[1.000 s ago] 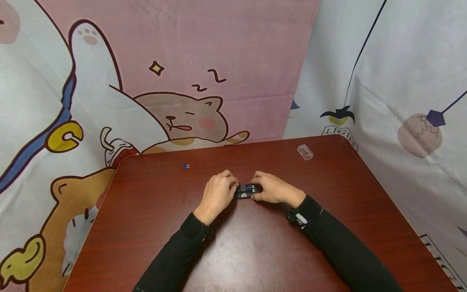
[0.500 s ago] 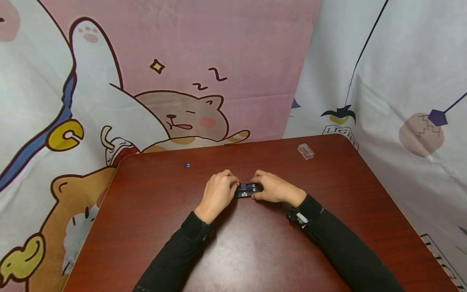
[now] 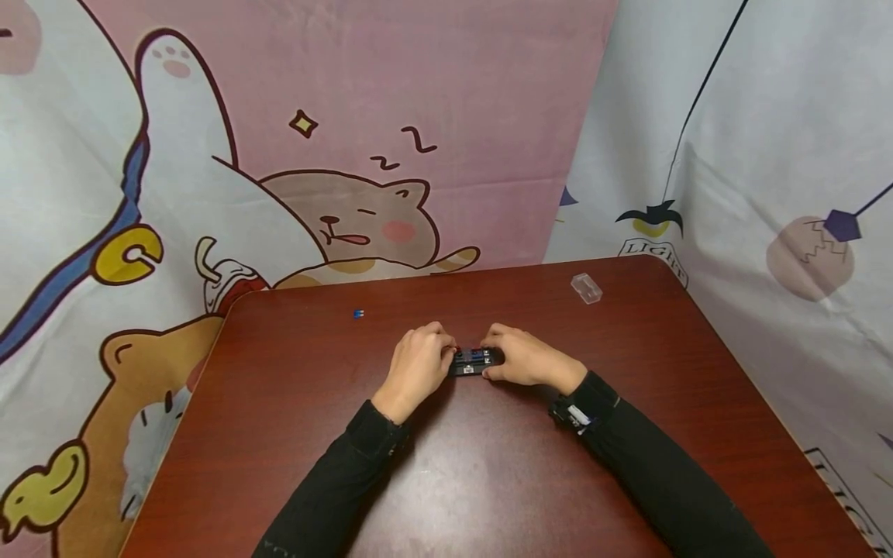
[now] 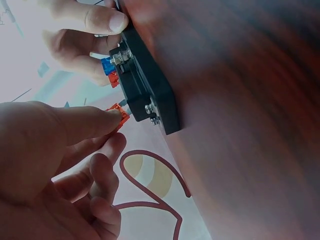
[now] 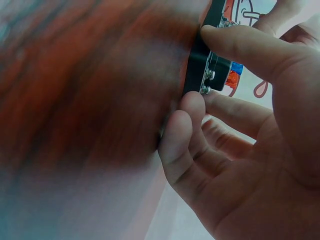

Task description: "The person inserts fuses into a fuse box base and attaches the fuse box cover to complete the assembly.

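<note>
A black fuse block (image 3: pixel 469 370) stands on the table between the two hands. My left hand (image 3: pixel 416 364) pinches a red blade fuse (image 4: pixel 124 116) between thumb and forefinger. In the left wrist view the fuse's metal prongs show at the block's end; how deep they sit I cannot tell. A blue blade fuse (image 4: pixel 106 66) and another red fuse (image 4: pixel 114 79) sit side by side in the block. My right hand (image 3: pixel 525 358) grips the block's right end, its thumb and fingers on opposite sides. Metal screws (image 5: pixel 210 75) show along the block's side.
Toward the back left of the brown table (image 3: pixel 293 387) lies a small blue fuse (image 3: pixel 359 314). A clear plastic cover (image 3: pixel 586 288) lies at the back right. Printed cloth (image 3: pixel 488 116) hangs behind the table.
Both hands keep their hold at the fuse block with almost no movement. The whole head view has shifted slightly.
</note>
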The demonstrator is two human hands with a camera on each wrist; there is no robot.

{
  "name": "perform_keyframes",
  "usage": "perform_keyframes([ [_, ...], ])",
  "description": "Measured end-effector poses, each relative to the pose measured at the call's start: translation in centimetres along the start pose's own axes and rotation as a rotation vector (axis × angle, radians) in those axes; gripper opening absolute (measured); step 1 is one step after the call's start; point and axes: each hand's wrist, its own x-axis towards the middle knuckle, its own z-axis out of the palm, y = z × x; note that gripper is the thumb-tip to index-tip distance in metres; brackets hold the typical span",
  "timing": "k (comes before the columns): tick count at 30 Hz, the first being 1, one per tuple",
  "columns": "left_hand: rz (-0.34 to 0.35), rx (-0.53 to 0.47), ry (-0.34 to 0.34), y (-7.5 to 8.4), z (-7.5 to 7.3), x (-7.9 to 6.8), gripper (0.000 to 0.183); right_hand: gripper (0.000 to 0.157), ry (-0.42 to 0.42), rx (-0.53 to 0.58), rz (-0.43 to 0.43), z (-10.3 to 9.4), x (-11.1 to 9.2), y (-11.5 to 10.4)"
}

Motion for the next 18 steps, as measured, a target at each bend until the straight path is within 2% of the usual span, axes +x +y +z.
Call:
perform_keyframes([
  [8,0.0,0.01,-0.015,0.1,0.1,0.3,0.009,0.047,0.003,-0.006,0.0,0.0,0.0,0.1],
  [18,0.078,0.092,-0.079,0.4,-0.3,1.2,0.009,0.047,0.004,-0.007,0.009,0.0,0.0,0.1],
])
